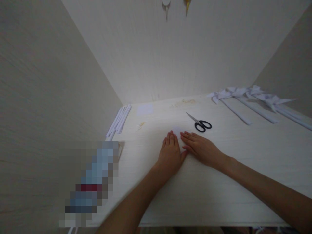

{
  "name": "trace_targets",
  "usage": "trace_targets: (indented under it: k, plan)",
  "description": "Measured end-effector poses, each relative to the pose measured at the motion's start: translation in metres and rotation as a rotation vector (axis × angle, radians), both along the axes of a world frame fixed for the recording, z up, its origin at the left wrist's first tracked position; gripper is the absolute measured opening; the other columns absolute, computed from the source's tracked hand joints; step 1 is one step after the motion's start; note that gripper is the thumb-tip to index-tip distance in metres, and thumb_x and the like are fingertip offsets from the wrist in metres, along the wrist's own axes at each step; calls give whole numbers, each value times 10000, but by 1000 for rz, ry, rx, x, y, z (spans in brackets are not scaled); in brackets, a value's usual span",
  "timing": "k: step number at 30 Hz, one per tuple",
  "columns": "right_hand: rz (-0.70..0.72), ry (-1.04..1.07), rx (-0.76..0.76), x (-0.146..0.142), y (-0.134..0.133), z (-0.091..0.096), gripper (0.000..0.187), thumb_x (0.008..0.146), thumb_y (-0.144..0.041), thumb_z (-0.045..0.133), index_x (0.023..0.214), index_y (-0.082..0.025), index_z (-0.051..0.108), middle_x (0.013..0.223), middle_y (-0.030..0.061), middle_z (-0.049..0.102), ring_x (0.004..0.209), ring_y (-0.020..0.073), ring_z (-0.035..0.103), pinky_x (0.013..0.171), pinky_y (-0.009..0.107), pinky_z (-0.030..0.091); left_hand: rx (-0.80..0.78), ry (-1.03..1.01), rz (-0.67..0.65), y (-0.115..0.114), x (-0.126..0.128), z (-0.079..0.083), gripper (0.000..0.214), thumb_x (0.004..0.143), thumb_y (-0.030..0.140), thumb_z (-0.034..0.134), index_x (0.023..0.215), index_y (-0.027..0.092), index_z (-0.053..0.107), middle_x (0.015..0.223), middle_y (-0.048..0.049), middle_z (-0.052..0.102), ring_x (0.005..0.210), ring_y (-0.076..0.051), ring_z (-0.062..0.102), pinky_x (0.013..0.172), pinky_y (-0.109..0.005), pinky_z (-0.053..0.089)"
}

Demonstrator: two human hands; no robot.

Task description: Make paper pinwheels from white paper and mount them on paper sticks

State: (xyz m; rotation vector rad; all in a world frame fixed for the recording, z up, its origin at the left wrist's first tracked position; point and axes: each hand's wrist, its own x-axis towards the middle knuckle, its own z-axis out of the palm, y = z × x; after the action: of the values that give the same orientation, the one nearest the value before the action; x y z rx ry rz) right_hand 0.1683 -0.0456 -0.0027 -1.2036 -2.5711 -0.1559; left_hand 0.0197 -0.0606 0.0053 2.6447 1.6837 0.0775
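Note:
A small white piece of paper (179, 129) lies on the white table, mostly hidden beneath my hands. My left hand (170, 152) rests flat on it, fingers stretched forward and thumb out to the right. From the right, my right hand (201, 148) lies over the paper's other side with its fingers extended toward the left hand. The two hands nearly meet. Just beyond my right hand is a pair of scissors (200, 124) with black handles, its blades closed and pointing away to the left.
White paper sticks (120, 120) lie in a bunch at the left edge. A square paper sheet (145, 109) is at the back. Several paper pinwheels (243, 94) on sticks lie at the right. A blurred-out object (95, 182) stands at the left. Walls enclose three sides.

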Motion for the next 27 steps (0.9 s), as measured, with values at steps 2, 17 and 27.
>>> trace_targets:
  k: [2,17,27]
  plan:
    - [-5,-5,1,-1,-1,1,406,860,-287,319,1135,-51,502,1216,135,477,1140,200,419,951,344,361,-1,15,24,-2,1,2,672,816,460,266,1246,-56,249,1328,-264,223,1248,-291,181,990,-404,246]
    - [-82,3,1,6,17,-14,591,836,-462,279,1205,-19,408,1279,210,370,1202,261,312,953,412,324,73,17,-24,-10,3,-3,593,840,421,186,1248,3,287,1339,-203,265,1253,-253,196,1008,-411,186]
    - [151,-28,-107,10,11,-6,547,855,-422,252,1279,-82,313,1320,141,331,1223,186,284,987,361,289,63,11,-79,-13,4,-4,611,837,441,154,1292,36,203,1362,-162,239,1263,-234,171,999,-434,202]
